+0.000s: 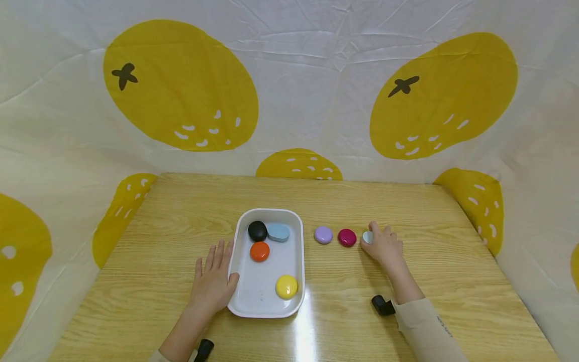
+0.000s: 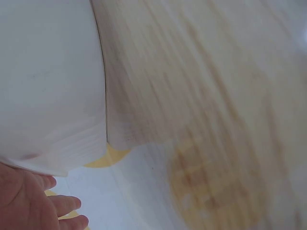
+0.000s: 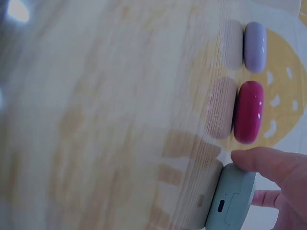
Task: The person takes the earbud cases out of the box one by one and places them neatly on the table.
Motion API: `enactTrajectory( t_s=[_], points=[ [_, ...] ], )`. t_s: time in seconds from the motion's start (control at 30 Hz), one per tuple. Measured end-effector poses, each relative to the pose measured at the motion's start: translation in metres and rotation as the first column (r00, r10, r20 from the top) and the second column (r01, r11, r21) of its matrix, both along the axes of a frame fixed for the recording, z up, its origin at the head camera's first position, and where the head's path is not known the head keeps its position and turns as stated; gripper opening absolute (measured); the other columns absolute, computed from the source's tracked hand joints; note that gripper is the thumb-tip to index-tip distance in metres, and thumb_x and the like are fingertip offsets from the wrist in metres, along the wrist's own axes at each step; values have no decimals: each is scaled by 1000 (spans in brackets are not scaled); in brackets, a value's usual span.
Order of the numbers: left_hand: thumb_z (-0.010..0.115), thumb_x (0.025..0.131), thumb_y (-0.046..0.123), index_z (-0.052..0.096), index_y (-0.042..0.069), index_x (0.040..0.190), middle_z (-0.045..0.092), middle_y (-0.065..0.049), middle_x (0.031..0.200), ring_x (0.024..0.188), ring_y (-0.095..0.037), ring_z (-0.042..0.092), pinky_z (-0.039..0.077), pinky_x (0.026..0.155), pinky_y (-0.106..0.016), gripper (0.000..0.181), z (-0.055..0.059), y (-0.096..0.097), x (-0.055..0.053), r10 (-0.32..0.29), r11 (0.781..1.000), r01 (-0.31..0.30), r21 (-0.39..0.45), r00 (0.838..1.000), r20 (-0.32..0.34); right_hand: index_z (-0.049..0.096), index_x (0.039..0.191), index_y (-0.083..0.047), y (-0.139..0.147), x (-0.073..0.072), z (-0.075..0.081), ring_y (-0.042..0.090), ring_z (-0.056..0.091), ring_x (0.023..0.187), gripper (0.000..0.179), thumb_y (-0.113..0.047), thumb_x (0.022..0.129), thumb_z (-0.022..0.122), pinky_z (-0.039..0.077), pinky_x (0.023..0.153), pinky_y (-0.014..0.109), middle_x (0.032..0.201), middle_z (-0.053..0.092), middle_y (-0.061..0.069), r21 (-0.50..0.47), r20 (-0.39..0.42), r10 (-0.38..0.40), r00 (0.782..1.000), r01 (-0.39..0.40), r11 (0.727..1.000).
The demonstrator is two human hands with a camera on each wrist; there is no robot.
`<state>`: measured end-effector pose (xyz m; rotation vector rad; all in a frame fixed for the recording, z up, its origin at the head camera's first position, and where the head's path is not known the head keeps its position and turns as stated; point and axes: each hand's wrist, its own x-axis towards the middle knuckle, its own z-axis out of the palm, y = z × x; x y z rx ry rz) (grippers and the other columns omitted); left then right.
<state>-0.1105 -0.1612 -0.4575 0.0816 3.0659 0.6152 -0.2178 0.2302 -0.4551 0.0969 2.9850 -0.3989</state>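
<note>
My right hand (image 1: pixel 384 246) pinches a pale mint-green rounded case (image 3: pixel 231 199) with a small port slot in its side, thumb on one side and fingers on the other. It sits at the right end of a row on the table, beside a magenta round case (image 1: pixel 347 238) and a lilac round case (image 1: pixel 323 235). My left hand (image 1: pixel 214 281) lies with straight fingers along the left wall of a white tray (image 1: pixel 266 310), its thumb over the rim. Inside the tray are a black round piece (image 1: pixel 258 231), a light blue oval one (image 1: pixel 278 232), an orange one (image 1: pixel 260 252) and a yellow one (image 1: pixel 287 286).
The wooden table (image 1: pixel 181 201) is enclosed by a white cloth (image 1: pixel 312 100) with yellow fruit prints at the back and sides. Black wrist mounts (image 1: pixel 382 305) stick out by both forearms.
</note>
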Motion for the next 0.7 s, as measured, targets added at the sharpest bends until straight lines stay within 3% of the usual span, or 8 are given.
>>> enactTrajectory(
  t_s=[0.17, 0.3, 0.37, 0.43, 0.53, 0.6, 0.7],
  points=[
    [45, 88, 24, 17, 9, 147, 14, -19, 151, 136, -39, 12, 7, 106, -60, 67, 0, 0, 0, 1, 1000, -1, -2, 1000, -1, 36, 127, -6, -6, 5, 9, 50, 45, 98, 59, -40, 83, 58, 37, 78, 58, 107, 43, 33, 19, -32, 4, 999, -4, 1000],
    [45, 88, 24, 16, 9, 147, 13, -19, 151, 137, -39, 11, 7, 106, -60, 67, 0, 0, -1, 1, 1000, -1, -1, 1000, 4, 37, 128, -5, -23, 11, 25, 49, 45, 102, 59, -40, 85, 58, 37, 83, 59, 113, 44, 31, 18, -118, 70, 991, -68, 997],
    [44, 88, 24, 16, 9, 147, 13, -19, 151, 137, -39, 11, 6, 106, -60, 67, 0, -1, -1, 1, 1000, -1, -1, 1000, 7, 40, 127, -5, -35, 13, 33, 46, 46, 102, 57, -37, 85, 60, 38, 83, 59, 113, 46, 28, 18, -185, 122, 975, -120, 993],
    [44, 88, 24, 16, 9, 147, 13, -19, 151, 137, -39, 11, 6, 106, -60, 67, 0, -1, -1, 2, 1000, -2, 0, 1000, 10, 44, 124, -6, -48, 16, 37, 44, 49, 101, 52, -34, 84, 62, 40, 83, 58, 112, 49, 26, 22, -265, 194, 945, -195, 980],
    [44, 88, 24, 16, 9, 147, 13, -19, 151, 137, -38, 11, 6, 106, -60, 67, 0, -1, 0, 3, 1000, -3, 1, 1000, 9, 49, 122, -8, -68, 21, 41, 40, 52, 100, 48, -31, 83, 64, 43, 81, 56, 111, 53, 22, 58, -374, 325, 869, -328, 943],
    [44, 88, 24, 16, 9, 147, 13, -19, 151, 137, -38, 11, 6, 106, -60, 67, -1, -1, 0, 2, 1000, -2, -1, 1000, 9, 51, 121, -11, -81, 25, 41, 38, 53, 102, 45, -30, 82, 64, 44, 83, 54, 112, 54, 20, 83, -414, 402, 817, -405, 910],
    [44, 88, 24, 16, 9, 147, 13, -18, 151, 137, -38, 11, 6, 106, -60, 67, -1, -1, -1, 1, 1000, -1, -3, 1000, 9, 52, 120, -14, -99, 31, 40, 36, 52, 106, 42, -29, 83, 63, 43, 89, 52, 114, 54, 16, 106, -424, 490, 762, -496, 862]
  ],
)
